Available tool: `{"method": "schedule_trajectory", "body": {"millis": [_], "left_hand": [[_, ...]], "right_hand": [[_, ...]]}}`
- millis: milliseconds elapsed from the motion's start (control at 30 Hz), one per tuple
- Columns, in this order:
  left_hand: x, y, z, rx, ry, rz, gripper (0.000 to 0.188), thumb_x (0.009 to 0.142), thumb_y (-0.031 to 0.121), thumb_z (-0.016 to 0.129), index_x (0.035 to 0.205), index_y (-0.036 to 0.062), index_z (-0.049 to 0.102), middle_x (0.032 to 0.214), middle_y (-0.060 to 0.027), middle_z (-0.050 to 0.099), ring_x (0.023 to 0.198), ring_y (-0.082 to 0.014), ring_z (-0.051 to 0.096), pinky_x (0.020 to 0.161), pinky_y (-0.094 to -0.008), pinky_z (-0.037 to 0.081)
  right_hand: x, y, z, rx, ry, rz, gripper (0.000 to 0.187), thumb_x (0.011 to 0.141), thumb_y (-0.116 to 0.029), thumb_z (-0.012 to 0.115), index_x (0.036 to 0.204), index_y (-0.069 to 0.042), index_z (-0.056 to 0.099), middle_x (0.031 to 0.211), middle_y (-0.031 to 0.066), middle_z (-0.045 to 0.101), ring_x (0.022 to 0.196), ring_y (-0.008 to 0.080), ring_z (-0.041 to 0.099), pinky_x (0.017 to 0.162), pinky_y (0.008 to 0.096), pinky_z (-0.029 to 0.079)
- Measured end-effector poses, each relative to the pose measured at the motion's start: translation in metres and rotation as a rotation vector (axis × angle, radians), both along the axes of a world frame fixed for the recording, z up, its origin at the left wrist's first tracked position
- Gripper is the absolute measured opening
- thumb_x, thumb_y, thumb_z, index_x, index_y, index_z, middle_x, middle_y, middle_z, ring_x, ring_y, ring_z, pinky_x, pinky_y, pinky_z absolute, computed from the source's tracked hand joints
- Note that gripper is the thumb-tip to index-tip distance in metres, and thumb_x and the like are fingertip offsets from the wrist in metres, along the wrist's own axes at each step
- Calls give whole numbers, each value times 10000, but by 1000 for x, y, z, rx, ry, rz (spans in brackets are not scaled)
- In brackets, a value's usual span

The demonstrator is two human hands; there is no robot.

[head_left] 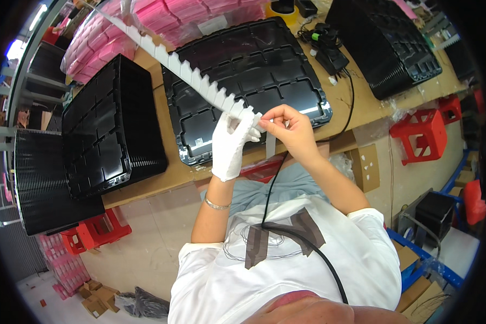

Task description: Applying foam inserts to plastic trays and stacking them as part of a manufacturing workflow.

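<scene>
My left hand, in a white glove, is closed round the near end of a long white strip. The strip has a row of notched tabs along one edge and slants up to the far left. My bare right hand pinches with thumb and forefinger at the strip's near end, touching the gloved fingertips; the exact bit between the fingers is too small to make out. Both hands are over the front edge of a black moulded plastic tray, the top of a stack lying on the table. A narrow pale strip hangs just below the hands.
More stacked black trays stand at the left and far right of the brown table. Pink wrapped bundles line the back. A black power adapter with cables lies right of the middle tray. Red stools stand beyond the table.
</scene>
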State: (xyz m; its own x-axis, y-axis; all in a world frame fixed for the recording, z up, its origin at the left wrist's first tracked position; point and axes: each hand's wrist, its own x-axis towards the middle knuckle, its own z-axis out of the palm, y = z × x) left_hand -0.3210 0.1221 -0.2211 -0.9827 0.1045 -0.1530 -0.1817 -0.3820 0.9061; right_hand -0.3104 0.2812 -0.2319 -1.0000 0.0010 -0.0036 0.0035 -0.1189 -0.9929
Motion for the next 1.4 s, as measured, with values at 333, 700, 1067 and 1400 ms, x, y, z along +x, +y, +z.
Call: {"method": "schedule_trajectory", "body": {"millis": [333,700,1067,1400], "left_hand": [[7,12,5,-204,44,-12,211,953,161,644,1089,2,621,907,-73,666,692,-89,603,613,-214,483],[-1,4,-5,-269,25,-34,213,952,183,657,1063,4,627,898,-76,669,686,-77,585,584,-196,461],[-1,0,-9,-206,32,-17,179,924,158,688,994,1,636,874,-68,677,676,-84,592,599,-208,472],[28,-4,-4,-473,108,37,134,913,94,677,992,-11,655,833,-38,673,656,-51,552,593,-211,458]], "right_hand": [[-2,93,26,588,290,56,105,800,-112,769,864,-47,718,707,19,584,560,89,458,522,254,375],[-44,123,0,1001,264,127,162,815,-158,732,865,-40,633,626,74,521,578,220,518,553,358,403],[-44,113,13,1026,86,130,136,810,-143,712,829,-23,652,687,128,646,668,295,649,629,388,494],[13,156,18,495,41,124,139,804,-132,741,804,-44,633,659,-57,536,638,22,448,586,217,345]]}}
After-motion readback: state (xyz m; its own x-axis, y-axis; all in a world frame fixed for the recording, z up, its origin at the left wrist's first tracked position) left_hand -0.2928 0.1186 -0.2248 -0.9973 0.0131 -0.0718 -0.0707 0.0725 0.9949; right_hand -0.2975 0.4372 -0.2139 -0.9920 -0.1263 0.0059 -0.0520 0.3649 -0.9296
